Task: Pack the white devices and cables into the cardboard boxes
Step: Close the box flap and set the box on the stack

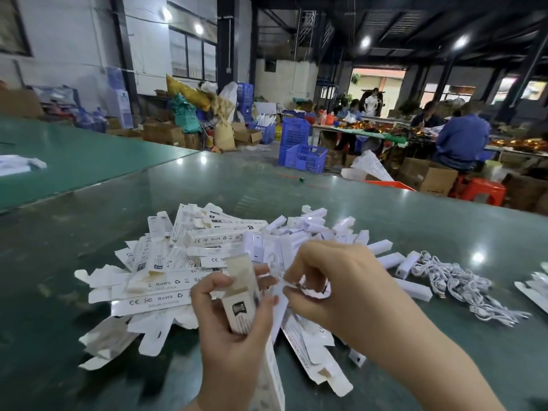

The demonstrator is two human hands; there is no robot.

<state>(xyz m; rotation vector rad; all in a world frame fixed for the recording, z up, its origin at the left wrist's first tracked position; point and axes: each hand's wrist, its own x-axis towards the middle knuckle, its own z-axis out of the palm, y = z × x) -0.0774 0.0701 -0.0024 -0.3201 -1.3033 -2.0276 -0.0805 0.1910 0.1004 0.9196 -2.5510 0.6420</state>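
Two bare forearms reach in from the lower edge, hands meeting at centre. The left hand (234, 310) curls its fingers (268, 307) and thumb around a narrow box (240, 295) held upright. The right hand (332, 280), knuckles up and wrist bent down, pinches something small and white between thumb and fingertips, beside the left.

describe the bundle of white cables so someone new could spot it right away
Start at the big pile of flat white boxes in the middle of the green table, then look right, past the right hand and the short white devices. The cables lie there as a loose tangle of thin looped cords, the only stringy thing among stiff rectangular pieces.
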